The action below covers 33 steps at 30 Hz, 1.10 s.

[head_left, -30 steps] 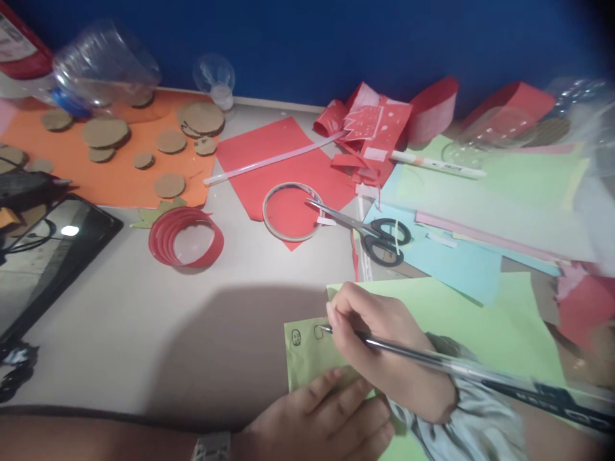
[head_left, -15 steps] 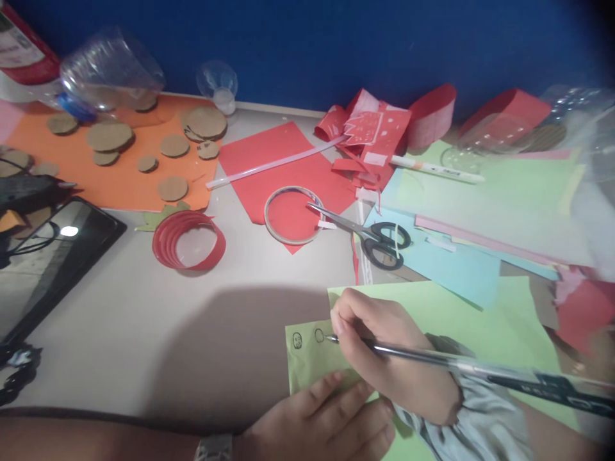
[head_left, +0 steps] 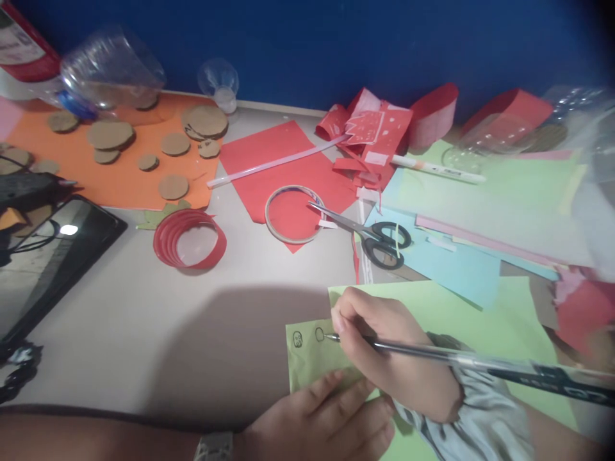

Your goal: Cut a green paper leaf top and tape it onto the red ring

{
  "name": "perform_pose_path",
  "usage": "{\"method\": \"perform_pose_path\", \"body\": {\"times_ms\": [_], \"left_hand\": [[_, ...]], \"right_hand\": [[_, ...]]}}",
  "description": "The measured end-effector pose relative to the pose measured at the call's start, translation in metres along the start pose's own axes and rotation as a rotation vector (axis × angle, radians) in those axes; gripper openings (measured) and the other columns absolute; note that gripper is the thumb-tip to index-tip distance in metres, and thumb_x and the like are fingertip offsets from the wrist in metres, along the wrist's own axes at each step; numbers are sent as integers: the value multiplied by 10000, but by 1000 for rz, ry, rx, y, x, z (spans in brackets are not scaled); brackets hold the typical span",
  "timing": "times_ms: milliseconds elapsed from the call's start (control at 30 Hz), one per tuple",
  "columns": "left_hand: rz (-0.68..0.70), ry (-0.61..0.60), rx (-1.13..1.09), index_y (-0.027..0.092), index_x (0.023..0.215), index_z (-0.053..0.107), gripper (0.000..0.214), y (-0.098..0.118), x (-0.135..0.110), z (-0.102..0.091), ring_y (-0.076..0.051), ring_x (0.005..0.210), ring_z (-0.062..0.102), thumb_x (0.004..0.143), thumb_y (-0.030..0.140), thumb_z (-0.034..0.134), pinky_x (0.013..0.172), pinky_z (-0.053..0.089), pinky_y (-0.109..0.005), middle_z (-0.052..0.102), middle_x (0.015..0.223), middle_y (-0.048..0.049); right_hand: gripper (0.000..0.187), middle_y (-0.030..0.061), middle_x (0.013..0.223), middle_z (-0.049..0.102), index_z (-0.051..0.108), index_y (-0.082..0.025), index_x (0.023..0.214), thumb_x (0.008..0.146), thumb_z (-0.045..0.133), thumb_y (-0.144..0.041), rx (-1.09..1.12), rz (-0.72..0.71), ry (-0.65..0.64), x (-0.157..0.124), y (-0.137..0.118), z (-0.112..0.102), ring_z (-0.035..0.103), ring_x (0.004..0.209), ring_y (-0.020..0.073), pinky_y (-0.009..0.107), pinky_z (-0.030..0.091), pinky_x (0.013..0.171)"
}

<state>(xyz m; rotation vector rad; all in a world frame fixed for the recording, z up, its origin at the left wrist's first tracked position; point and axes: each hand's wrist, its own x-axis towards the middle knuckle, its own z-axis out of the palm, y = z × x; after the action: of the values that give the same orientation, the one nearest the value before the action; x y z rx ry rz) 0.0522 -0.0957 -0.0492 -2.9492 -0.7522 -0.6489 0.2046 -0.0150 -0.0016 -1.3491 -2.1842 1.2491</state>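
My right hand (head_left: 394,349) is closed round a pen (head_left: 461,362), its tip resting on a light green paper (head_left: 307,358) just right of two small drawn ovals (head_left: 308,337). My left hand (head_left: 327,422) lies flat with fingers stretched on the lower part of that paper, just below the right hand. A watch strap (head_left: 214,445) shows on the left wrist.
Scissors (head_left: 369,234) lie beyond the green sheet beside a tape ring (head_left: 292,214) on red paper (head_left: 283,166). A red ringed hoop (head_left: 189,238), cardboard discs (head_left: 110,134) on orange paper, a dark tablet (head_left: 48,256), clear bottles (head_left: 110,67) and stacked coloured sheets (head_left: 485,198) surround the work area.
The pen tip has shifted slightly right, from the second oval to a spot just beside it. The left hand has stayed in place on the paper.
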Motion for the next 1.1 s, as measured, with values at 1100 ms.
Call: {"method": "perform_pose_path", "body": {"times_ms": [1100], "left_hand": [[3,-25,-38,335,1169,632,281,3,-2,0,-141,1156,510,970,293,439,979,390,-290,592,1282,102]], "right_hand": [[207,-66,562,434,344,-216,683,881,389,-176,-11,5,-14,-1,-1,0,384,458,80,211,321,459]]}}
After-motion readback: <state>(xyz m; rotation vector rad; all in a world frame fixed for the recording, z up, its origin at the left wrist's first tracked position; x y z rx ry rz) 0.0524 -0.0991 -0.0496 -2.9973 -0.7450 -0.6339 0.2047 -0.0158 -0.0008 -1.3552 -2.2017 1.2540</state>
